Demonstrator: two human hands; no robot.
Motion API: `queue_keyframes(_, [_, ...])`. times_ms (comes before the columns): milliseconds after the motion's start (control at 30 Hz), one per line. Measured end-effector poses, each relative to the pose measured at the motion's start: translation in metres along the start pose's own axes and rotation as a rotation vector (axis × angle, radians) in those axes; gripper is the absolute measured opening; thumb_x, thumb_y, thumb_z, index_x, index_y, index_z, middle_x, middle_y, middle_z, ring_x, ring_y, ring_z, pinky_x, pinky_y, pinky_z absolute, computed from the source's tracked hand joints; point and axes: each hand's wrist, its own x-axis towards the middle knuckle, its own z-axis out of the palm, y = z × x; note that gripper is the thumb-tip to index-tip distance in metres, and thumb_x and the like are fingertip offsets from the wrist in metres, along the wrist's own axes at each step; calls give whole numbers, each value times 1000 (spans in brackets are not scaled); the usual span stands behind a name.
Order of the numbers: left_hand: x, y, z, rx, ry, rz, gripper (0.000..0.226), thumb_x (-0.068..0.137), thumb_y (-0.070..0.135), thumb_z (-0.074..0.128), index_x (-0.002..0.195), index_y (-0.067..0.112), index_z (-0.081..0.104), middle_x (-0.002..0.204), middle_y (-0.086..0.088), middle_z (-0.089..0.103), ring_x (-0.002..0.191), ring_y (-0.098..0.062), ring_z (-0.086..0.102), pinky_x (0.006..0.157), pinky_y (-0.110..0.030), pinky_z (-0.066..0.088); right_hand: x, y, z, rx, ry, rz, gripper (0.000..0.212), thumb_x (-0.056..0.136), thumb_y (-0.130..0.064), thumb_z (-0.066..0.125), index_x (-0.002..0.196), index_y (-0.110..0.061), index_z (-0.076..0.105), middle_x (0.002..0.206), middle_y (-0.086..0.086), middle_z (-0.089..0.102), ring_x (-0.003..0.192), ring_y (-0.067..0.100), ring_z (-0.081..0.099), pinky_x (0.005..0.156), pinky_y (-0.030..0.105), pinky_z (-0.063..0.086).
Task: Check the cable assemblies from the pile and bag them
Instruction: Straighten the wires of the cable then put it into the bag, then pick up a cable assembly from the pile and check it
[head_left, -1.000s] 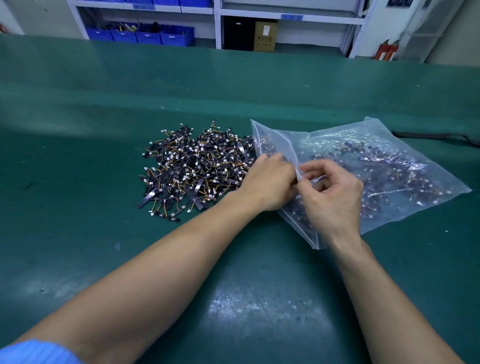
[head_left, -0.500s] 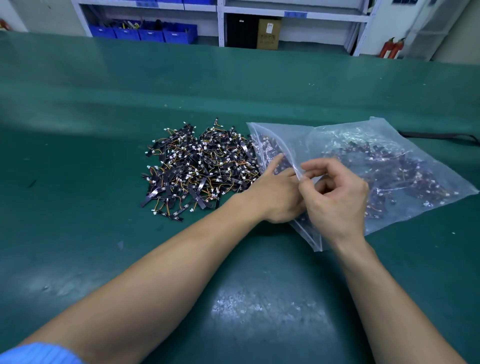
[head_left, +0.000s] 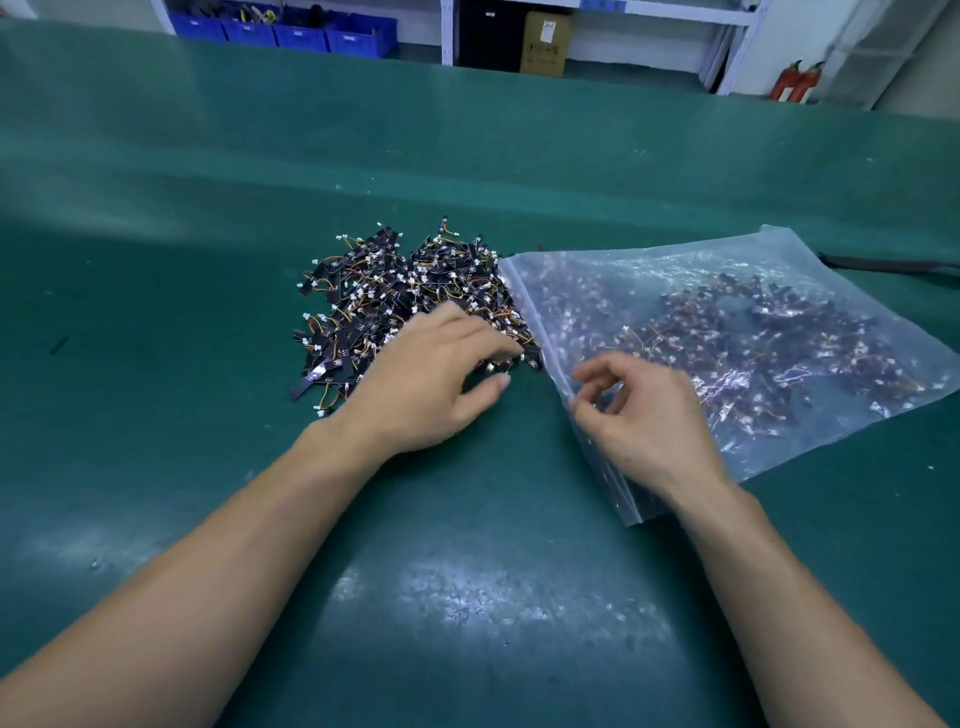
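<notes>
Head camera looking down on the green bench mat (head_left: 467, 571), and the clear zip bag (head_left: 769, 249) lies flat out there, its mouth edge running diagonally toward the person. Plenty of cable assemblies (head_left: 753, 332) show through the plastic, dark strips with orange and yellow wires, spread across the bag's middle and far side.

Right up against the bag's mouth edge, on its left, sits the loose pile (head_left: 395, 306), a tangle of black strips, white connectors and thin coloured wires. It touches the bag's far left corner.

Left hand (head_left: 431, 384) is just left of the bag's mouth, palm down, fingers stretched out onto the pile's near edge, thumb splayed toward the bag. Those fingertips are blurred, so whether anything is caught under them, can't tell.

Right hand (head_left: 644, 415) is on the bag itself, at the near part of the mouth edge, fingers curled, thumb and forefinger pinching the plastic lip. So the two hands are apart, with bare mat between them.

Far beyond the bag: blue bins (head_left: 291, 31), a cardboard box (head_left: 544, 44) and two red extinguishers (head_left: 795, 80).
</notes>
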Motion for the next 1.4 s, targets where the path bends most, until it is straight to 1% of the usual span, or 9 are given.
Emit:
queue_keyframes(133, [-3, -12, 0, -27, 106, -152, 18, 92, 29, 71, 110, 25, 72, 95, 16, 67, 97, -17, 51, 85, -39, 40, 1, 1, 1, -27, -51, 21, 13, 81, -27, 76, 91, -33, 71, 76, -23, 69, 60, 1, 58, 74, 37, 58])
queue_keyframes(267, [1, -10, 6, 11, 121, -186, 22, 89, 36, 74, 109, 28, 72, 92, 17, 65, 94, -12, 44, 81, -30, 28, 0, 0, 0, -11, -39, 19, 10, 83, -30, 77, 92, -33, 72, 75, -26, 68, 59, 1, 60, 72, 35, 58])
queue_keyframes(500, [9, -1, 12, 94, 163, -184, 34, 91, 33, 72, 125, 28, 67, 101, 7, 62, 98, -22, 49, 83, -36, 36, 0, -1, 0, 2, -35, 32, 9, 84, -31, 77, 93, -32, 73, 79, -32, 66, 61, 1, 60, 72, 33, 57])
queue_keyframes(667, [8, -6, 14, 85, 161, -196, 20, 93, 34, 72, 112, 28, 75, 102, 6, 64, 98, -23, 50, 81, -36, 34, -1, -1, -1, 3, -34, 27, 8, 85, -31, 77, 93, -31, 73, 73, -24, 67, 59, 0, 59, 70, 34, 57])
queue_keyframes(833, [9, -5, 15, 106, 144, -170, 24, 91, 33, 74, 114, 29, 75, 99, 4, 62, 96, -25, 50, 80, -38, 35, -1, -2, -1, 0, -37, 25, 8, 86, -31, 76, 93, -30, 73, 73, -21, 68, 58, 0, 58, 71, 33, 56])
queue_keyframes(900, [11, -5, 15, 121, 143, -155, 19, 91, 32, 74, 109, 28, 78, 97, 4, 61, 95, -25, 50, 79, -38, 35, -1, -2, -1, -1, -38, 24, 8, 86, -31, 76, 93, -30, 73, 73, -22, 68, 58, -1, 58, 70, 32, 56])
queue_keyframes(1033, [11, -3, 15, 140, 207, -128, 12, 92, 29, 74, 101, 26, 80, 97, 3, 63, 93, -27, 52, 77, -40, 37, -1, -2, -1, 8, -35, 24, 8, 86, -31, 76, 93, -30, 73, 73, -22, 68, 58, 0, 57, 70, 32, 56])
queue_keyframes(1267, [4, -13, 12, 94, 374, -123, 11, 95, 24, 71, 101, 20, 79, 101, 2, 68, 91, -29, 55, 76, -46, 45, -1, 0, -1, 11, -36, 6, 8, 86, -32, 76, 94, -30, 74, 74, -24, 68, 58, 1, 59, 69, 32, 57])
queue_keyframes(1400, [4, -14, 12, 48, 438, -70, 12, 97, 24, 70, 101, 19, 79, 99, 3, 70, 87, -29, 57, 75, -50, 47, -1, 0, -1, 44, 26, -17, 7, 86, -28, 77, 92, -30, 74, 74, -24, 68, 58, 2, 59, 65, 28, 53])
